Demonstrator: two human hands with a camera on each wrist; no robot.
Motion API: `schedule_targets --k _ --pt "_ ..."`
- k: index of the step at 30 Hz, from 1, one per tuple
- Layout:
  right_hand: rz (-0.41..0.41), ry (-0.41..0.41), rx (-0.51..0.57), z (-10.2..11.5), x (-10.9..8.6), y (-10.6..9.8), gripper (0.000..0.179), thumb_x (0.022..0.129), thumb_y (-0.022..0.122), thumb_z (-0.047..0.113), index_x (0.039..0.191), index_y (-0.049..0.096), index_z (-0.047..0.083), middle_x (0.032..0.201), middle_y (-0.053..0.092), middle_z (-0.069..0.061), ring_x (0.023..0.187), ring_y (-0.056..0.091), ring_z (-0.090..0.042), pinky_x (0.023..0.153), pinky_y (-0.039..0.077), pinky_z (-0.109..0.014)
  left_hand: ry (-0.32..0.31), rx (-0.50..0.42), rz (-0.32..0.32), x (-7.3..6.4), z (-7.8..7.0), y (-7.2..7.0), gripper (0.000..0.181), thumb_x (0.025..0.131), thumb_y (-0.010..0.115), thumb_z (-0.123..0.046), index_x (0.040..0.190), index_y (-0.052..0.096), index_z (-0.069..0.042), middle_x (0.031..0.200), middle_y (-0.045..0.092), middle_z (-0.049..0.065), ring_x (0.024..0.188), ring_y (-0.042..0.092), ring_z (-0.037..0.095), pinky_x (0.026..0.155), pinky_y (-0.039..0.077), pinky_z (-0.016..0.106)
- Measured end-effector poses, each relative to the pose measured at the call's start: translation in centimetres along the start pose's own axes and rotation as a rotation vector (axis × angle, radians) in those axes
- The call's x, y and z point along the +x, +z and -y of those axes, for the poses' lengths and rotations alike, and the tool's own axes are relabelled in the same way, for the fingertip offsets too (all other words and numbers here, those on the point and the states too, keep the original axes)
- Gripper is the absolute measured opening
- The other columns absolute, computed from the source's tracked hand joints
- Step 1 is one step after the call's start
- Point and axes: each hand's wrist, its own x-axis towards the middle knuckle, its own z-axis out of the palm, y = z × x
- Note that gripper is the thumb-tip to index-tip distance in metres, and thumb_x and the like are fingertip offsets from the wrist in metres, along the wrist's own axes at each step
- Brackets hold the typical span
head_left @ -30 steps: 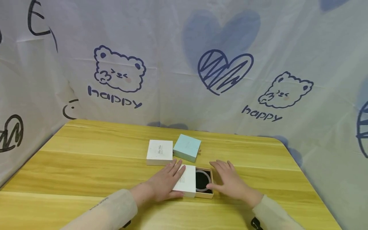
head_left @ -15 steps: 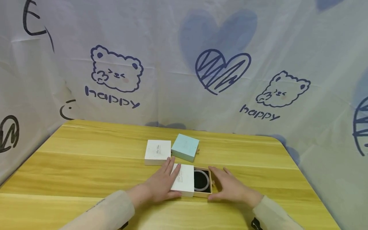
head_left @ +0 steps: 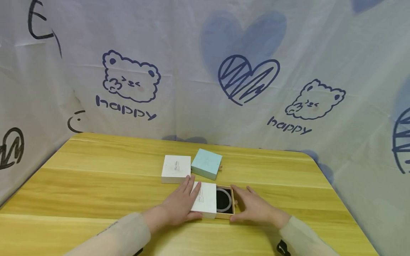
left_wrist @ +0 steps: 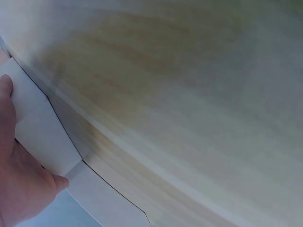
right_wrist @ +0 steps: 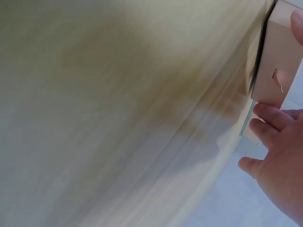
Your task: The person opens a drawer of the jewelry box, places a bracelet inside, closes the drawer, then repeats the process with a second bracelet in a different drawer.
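Observation:
In the head view a white slide-out box lies on the table with its tan drawer partly out to the right. A pale round bangle rests on the drawer's black padding, its left part hidden by the sleeve. My left hand grips the sleeve's left part, thumb at the near side and fingers over the far side. My right hand holds the drawer's outer end, thumb at the near corner and fingertips at the far one. The right wrist view shows the drawer's end face between thumb and fingers.
Behind the opened box stand a second white box and a light blue box, both shut. The wooden table runs back to a white cloth printed with hearts and bears.
My right hand has come from hovering over the drawer to holding its end. The drawer has slid slightly left into the sleeve. My left hand stays on the sleeve.

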Motion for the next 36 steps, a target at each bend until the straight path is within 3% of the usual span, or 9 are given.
schedule_targets --k 5,36 --pt "-0.001 -0.031 -0.024 0.4 0.5 0.1 0.106 0.071 0.073 0.055 0.145 0.025 -0.005 0.148 0.034 -0.023 0.125 0.049 -0.037 0.113 0.011 -0.061 0.002 0.011 0.0 -0.1 0.0 -0.1 0.089 0.09 0.045 -0.06 0.147 0.02 0.004 0.151 0.012 0.033 0.141 0.012 0.045 0.116 0.019 0.046" --pt "-0.02 -0.041 -0.058 1.9 2.0 0.7 0.106 0.069 0.076 0.053 0.143 0.028 -0.006 0.145 0.039 -0.022 0.128 0.046 -0.035 0.112 0.015 -0.061 -0.008 0.03 0.021 -0.1 -0.3 -0.5 0.089 0.09 0.044 -0.06 0.147 0.02 0.004 0.151 0.012 0.032 0.142 0.011 0.043 0.117 0.019 0.044"
